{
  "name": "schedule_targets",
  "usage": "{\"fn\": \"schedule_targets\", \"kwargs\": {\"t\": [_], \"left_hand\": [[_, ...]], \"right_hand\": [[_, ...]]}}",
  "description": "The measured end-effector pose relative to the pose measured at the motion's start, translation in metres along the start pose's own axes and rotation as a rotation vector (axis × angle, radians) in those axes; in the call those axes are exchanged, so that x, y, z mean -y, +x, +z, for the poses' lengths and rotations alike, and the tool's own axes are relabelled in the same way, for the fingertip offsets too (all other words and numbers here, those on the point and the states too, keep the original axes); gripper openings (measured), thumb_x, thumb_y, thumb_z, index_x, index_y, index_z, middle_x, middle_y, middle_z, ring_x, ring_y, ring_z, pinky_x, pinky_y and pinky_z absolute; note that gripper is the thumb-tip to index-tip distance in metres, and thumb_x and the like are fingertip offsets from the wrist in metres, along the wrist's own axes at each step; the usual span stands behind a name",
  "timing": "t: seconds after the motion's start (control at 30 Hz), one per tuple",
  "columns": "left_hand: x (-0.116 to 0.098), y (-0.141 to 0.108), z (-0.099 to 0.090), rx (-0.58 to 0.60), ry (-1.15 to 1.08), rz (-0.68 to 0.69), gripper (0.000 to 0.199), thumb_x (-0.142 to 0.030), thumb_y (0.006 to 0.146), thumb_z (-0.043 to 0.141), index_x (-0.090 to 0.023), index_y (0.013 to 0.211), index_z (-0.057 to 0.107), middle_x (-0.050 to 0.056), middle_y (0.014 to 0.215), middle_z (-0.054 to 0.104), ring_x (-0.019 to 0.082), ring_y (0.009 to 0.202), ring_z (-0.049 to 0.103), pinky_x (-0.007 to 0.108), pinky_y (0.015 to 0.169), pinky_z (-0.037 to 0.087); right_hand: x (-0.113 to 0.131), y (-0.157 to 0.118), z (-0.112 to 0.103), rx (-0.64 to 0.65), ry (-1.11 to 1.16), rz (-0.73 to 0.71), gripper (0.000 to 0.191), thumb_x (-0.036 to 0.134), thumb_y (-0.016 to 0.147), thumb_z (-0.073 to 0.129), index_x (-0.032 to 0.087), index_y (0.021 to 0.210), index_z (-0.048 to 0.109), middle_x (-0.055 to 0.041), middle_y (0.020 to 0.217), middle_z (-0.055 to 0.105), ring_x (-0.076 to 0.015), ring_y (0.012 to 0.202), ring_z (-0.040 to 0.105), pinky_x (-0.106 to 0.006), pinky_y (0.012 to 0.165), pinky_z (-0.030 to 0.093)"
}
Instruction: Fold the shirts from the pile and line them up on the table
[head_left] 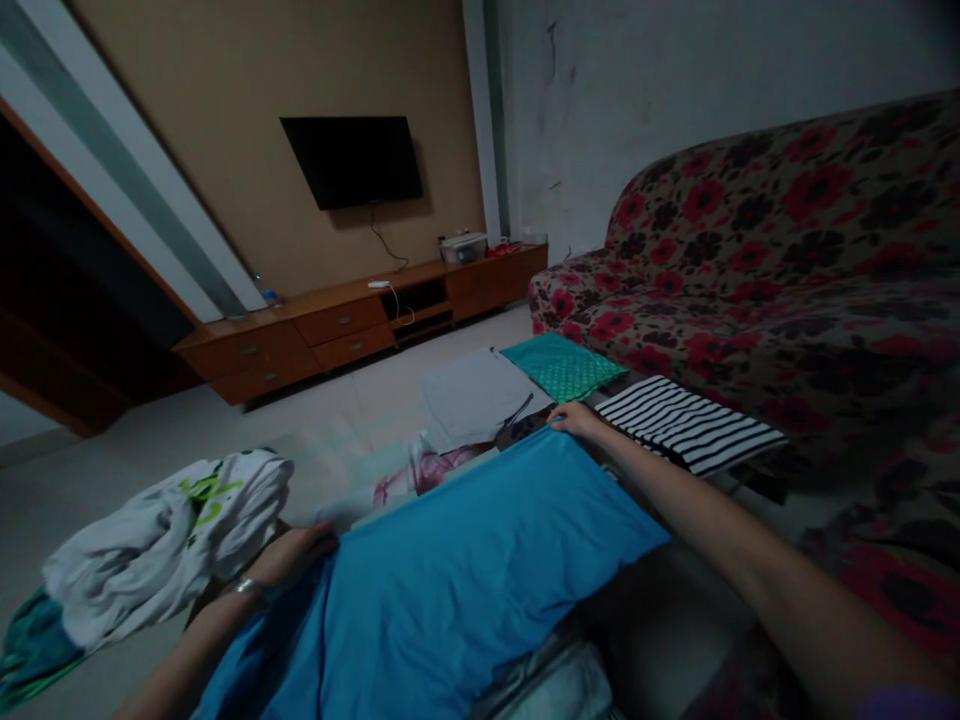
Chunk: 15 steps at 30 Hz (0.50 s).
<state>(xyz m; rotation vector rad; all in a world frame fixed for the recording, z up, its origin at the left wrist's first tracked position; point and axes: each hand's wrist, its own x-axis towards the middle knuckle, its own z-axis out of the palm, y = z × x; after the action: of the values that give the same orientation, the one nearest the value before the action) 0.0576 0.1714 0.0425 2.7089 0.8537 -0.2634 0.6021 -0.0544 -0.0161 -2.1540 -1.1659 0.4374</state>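
The right hand (574,418) is stretching out on a straight arm to the far corner of a blue cloth (480,560), the left hand (291,556) is resting at its near edge; neither grip can be made out.

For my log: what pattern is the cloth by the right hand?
The folded cloth has black and white stripes, head view.

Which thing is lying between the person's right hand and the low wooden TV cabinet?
In the head view, a teal dotted cloth lies just beyond the right hand, then pale floor runs on to the wooden cabinet.
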Motion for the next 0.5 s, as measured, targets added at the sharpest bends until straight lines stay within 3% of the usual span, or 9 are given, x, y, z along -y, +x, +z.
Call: {"fn": "schedule_targets", "kwargs": {"t": [0.1, 0.27, 0.33, 0.4, 0.5], "left_hand": [[-0.002, 0.016, -0.001, -0.002, 0.050, -0.084, 0.031, -0.046, 0.086, 0.037, -0.023, 0.088, 0.057, 0.007, 0.084, 0.069, 0.026, 0.078, 0.064, 0.033, 0.071, 0.044], [-0.007, 0.029, -0.009, -0.004, 0.113, -0.083, 0.032, -0.040, 0.088, 0.034, -0.020, 0.093, 0.058, 0.007, 0.092, 0.069, 0.024, 0.083, 0.064, 0.032, 0.075, 0.047], [-0.016, 0.026, -0.010, -0.092, 0.215, -0.083, 0.038, -0.036, 0.088, 0.031, -0.018, 0.104, 0.060, 0.012, 0.108, 0.066, 0.027, 0.095, 0.063, 0.038, 0.082, 0.047], [-0.034, 0.016, -0.002, -0.252, 0.313, -0.118, 0.046, -0.030, 0.088, 0.028, -0.014, 0.119, 0.058, 0.016, 0.125, 0.057, 0.033, 0.110, 0.056, 0.046, 0.089, 0.045], [-0.073, -0.013, 0.030, -0.451, 0.310, -0.187, 0.054, -0.032, 0.090, 0.026, -0.008, 0.133, 0.048, 0.020, 0.141, 0.043, 0.038, 0.125, 0.044, 0.052, 0.094, 0.043]], "right_hand": [[0.002, 0.017, 0.004, -0.025, -0.052, 0.002, 0.024, 0.017, 0.068, 0.067, 0.017, 0.091, 0.074, -0.0024, 0.090, 0.072, -0.0162, 0.080, 0.063, -0.021, 0.070, 0.046], [0.012, 0.026, 0.000, -0.105, -0.146, 0.024, 0.026, 0.019, 0.077, 0.063, 0.016, 0.102, 0.071, -0.0059, 0.103, 0.071, -0.0191, 0.093, 0.063, -0.024, 0.082, 0.046], [0.019, 0.016, -0.004, -0.157, -0.186, 0.030, 0.028, 0.021, 0.084, 0.056, 0.014, 0.108, 0.068, -0.0097, 0.108, 0.069, -0.0216, 0.098, 0.062, -0.029, 0.087, 0.045], [0.027, -0.002, -0.005, -0.198, -0.221, 0.003, 0.031, 0.022, 0.090, 0.047, 0.011, 0.113, 0.065, -0.0136, 0.115, 0.065, -0.0236, 0.106, 0.059, -0.033, 0.094, 0.043], [0.036, -0.043, 0.008, -0.193, -0.249, -0.139, 0.036, 0.025, 0.094, 0.042, 0.014, 0.124, 0.059, -0.0113, 0.130, 0.057, -0.0213, 0.121, 0.050, -0.032, 0.105, 0.034]]}}
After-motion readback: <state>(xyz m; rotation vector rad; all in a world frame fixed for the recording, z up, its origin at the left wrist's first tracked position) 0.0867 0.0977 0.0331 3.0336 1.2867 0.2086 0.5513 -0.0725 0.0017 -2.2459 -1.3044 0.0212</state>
